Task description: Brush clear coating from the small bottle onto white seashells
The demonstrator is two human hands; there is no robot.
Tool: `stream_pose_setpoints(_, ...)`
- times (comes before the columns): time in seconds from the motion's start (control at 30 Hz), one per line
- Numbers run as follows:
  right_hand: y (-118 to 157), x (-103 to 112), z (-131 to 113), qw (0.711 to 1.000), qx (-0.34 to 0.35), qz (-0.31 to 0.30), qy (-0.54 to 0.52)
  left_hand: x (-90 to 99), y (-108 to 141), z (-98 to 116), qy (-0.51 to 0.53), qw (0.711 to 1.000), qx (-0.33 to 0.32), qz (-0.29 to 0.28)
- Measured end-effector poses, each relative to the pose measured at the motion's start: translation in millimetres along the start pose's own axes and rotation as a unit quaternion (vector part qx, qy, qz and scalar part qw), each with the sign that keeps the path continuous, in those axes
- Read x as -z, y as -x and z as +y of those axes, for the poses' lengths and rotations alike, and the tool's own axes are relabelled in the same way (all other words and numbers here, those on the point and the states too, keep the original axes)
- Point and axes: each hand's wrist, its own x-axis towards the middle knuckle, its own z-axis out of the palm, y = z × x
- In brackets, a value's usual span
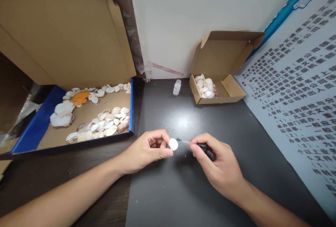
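Note:
Between thumb and fingertips, my left hand (151, 150) pinches a small white seashell (173, 144) above the dark mat. My right hand (217, 160) is closed around a brush with a black cap-like handle (202, 146). The brush's thin pale stem points left, and its tip is close to the shell's right edge; I cannot tell whether they touch. Farther back stands a small open bottle (177, 87) with whitish contents and no cap on it.
At the left, an open blue-edged cardboard box (89, 115) holds many shells, one of them an orange shell (80, 97). A smaller open carton (223, 99) with white shells stands back right. A printed sheet (296, 90) leans along the right side; a white wall (168, 23) rises behind.

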Motion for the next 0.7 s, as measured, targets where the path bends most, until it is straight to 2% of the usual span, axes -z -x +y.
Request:
stream_pose_setpoints(0.1,-1.5,-0.2,-0.8,1.000,-0.006,0.006,0.005,-0.1,0.2,0.0,0.017,1.000,-0.002,-0.004)
stream_pose_setpoints(0.33,7.9,1.6,4.6,0.992,-0.005,-0.076,-0.099,0.0,-1.3,-0.2,0.005,1.000,-0.004,0.003)
stream_pose_setpoints(0.53,-1.3,-0.4,0.6,0.999,-0.036,-0.019,-0.017,-0.5,0.4,-0.1,-0.002,1.000,0.002,0.000)
stream_pose_setpoints(0.7,2.3,1.2,1.8,0.997,-0.030,-0.048,-0.059,-0.5,-0.2,0.9,-0.012,1.000,0.006,0.005)
